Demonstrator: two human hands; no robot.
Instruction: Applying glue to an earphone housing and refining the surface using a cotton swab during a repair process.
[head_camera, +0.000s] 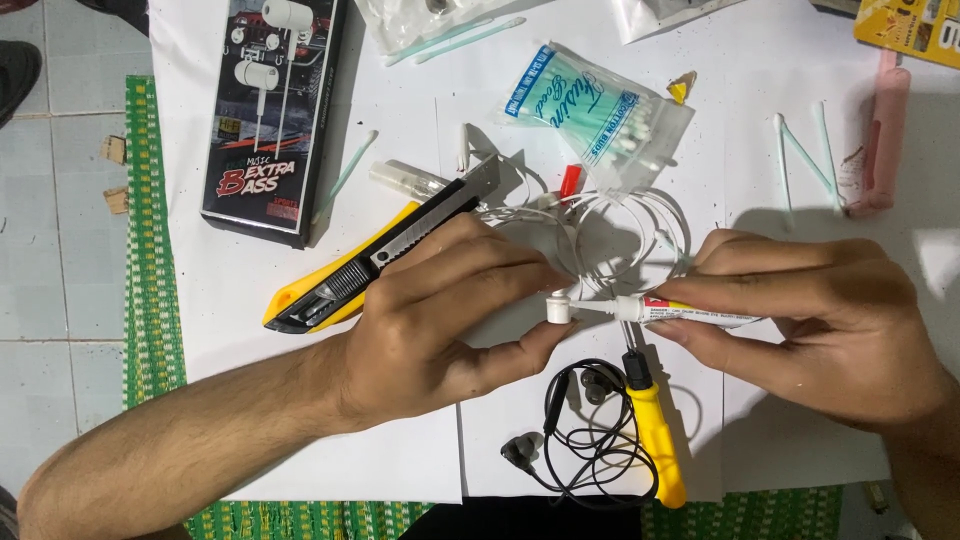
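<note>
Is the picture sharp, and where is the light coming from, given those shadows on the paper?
Head view: mostly sharp; the left hand pinching a small white earbud and the right hand holding a white glue tube show crisp edges. Soft shadows fall above and right of the hands on the white paper sheets, suggesting light from the lower left. Mild glare marks the clear plastic bag of cotton swabs.

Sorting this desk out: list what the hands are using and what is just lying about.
In use: left hand pinching white earbud; right hand holding small glue tube.

Lying about: yellow utility knife, black earphones, cotton swab bag, black box, yellow-handled tool.
</note>
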